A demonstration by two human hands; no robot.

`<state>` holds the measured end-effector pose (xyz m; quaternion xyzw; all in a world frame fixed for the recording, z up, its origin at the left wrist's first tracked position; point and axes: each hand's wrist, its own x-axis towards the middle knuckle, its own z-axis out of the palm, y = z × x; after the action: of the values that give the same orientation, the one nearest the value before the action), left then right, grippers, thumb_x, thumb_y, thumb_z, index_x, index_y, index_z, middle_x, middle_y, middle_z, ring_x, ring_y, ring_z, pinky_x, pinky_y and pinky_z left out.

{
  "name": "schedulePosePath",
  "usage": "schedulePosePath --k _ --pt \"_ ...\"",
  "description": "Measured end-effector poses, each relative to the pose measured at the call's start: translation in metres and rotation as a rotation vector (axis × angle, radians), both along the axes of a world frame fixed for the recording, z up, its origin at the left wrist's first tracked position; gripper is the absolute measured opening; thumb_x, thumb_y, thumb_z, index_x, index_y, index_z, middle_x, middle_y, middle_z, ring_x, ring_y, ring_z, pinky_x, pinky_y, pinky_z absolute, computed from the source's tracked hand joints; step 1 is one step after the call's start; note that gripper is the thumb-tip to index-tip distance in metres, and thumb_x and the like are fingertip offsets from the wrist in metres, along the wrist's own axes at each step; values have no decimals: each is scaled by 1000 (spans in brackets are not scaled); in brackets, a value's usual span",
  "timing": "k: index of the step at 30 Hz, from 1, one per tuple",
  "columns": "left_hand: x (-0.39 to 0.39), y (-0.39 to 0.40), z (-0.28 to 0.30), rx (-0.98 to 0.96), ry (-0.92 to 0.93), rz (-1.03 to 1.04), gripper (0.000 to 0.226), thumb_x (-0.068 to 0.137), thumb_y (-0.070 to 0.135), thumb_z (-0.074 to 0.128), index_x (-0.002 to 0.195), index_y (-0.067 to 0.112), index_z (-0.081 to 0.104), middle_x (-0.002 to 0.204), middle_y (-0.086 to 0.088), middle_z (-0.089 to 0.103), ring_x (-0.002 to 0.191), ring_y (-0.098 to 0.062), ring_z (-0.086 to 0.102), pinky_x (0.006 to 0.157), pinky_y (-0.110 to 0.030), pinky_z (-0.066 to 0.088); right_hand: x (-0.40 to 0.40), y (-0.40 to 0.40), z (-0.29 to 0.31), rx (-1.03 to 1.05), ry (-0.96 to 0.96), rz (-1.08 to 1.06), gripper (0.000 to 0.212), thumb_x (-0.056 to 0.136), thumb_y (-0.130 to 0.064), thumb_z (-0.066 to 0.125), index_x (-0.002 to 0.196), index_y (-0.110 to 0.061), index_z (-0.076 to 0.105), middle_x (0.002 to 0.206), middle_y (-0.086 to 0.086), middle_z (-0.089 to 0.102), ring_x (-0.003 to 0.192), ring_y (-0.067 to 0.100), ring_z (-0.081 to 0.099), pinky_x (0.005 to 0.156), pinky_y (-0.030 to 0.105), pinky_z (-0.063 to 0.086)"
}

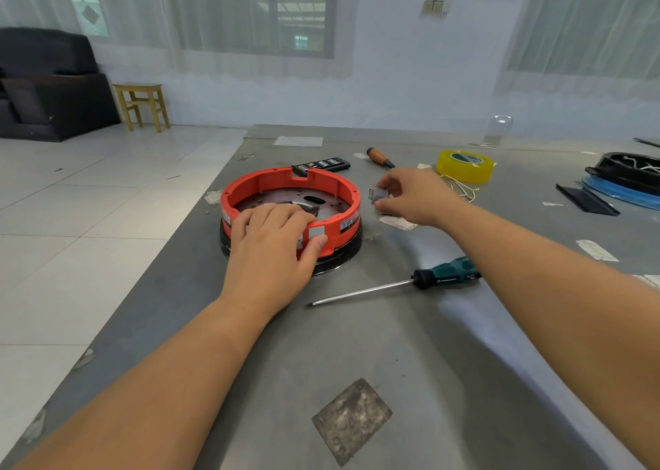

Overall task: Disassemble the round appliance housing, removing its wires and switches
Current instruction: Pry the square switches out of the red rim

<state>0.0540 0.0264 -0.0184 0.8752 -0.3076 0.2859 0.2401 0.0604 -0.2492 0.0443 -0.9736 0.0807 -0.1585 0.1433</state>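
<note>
The grey table [410,362] fills the lower view; its left edge runs diagonally from far centre to the near left corner, with tiled floor beyond. The housing [271,187], an orange ring on a black base with a perforated metal plate inside, sits near that left edge, toward the far half. Cut-outs notch its far rim and near wall, and labels line its side.

The left hand [275,252] lies over the housing's near rim, fingers curled inside and thumb pressed on the outer wall, so this grip clasps the ring. The right hand [418,198] hovers just right of the housing, its grip pinching a small grey part [379,195] with metal tabs; what it is cannot be told.

A screwdriver [400,284] lies near the housing, partly under the right forearm. Farther back sit a yellow tape roll [464,167], a wooden-handled tool [380,157] and a bit case [321,165]. The table's near half is bare apart from a worn patch.
</note>
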Motion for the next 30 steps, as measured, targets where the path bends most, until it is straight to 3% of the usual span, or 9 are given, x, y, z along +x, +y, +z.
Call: schedulePosePath --k 7,13,16,20,25,30 --pt "4 -1 -4 -1 -10 14 32 101 46 58 121 24 71 129 3 67 128 -25 54 113 -45 28 54 -2 -3 -215 192 -7 45 87 -44 74 128 -27 66 122 -3 68 109 19 60 96 40 54" --pt "5 -2 -5 1 -8 20 29 99 43 66 120 22 72 129 2 68 127 -25 54 112 -45 28 60 -10 -14 -215 290 -35 44 88 -45 73 128 -28 64 123 -3 67 105 19 58 95 39 52" --pt "5 -2 -4 6 -7 21 29 100 42 66 120 23 71 130 3 67 128 -25 53 113 -45 28 54 -12 -15 -164 273 -25 49 89 -44 73 134 -27 58 128 -3 66 116 20 59 100 41 51" --pt "5 -1 -4 16 -8 20 29 101 42 64 122 23 71 131 3 67 129 -25 53 113 -44 27 26 -8 -9 -106 167 31 52 92 -44 69 139 -24 56 135 -1 63 121 20 59 104 39 49" --pt "4 -1 -3 16 -17 15 34 101 45 55 122 22 71 131 2 66 130 -25 52 113 -44 27 -46 2 -8 -65 40 165 37 95 -43 66 127 -25 66 121 -5 69 109 12 63 96 32 50" --pt "-2 1 -1 33 8 11 46 98 52 47 129 23 67 137 2 63 136 -25 48 117 -45 25 -118 18 -38 -328 15 132 45 101 -63 37 122 -33 64 117 -10 67 111 14 60 95 38 45"
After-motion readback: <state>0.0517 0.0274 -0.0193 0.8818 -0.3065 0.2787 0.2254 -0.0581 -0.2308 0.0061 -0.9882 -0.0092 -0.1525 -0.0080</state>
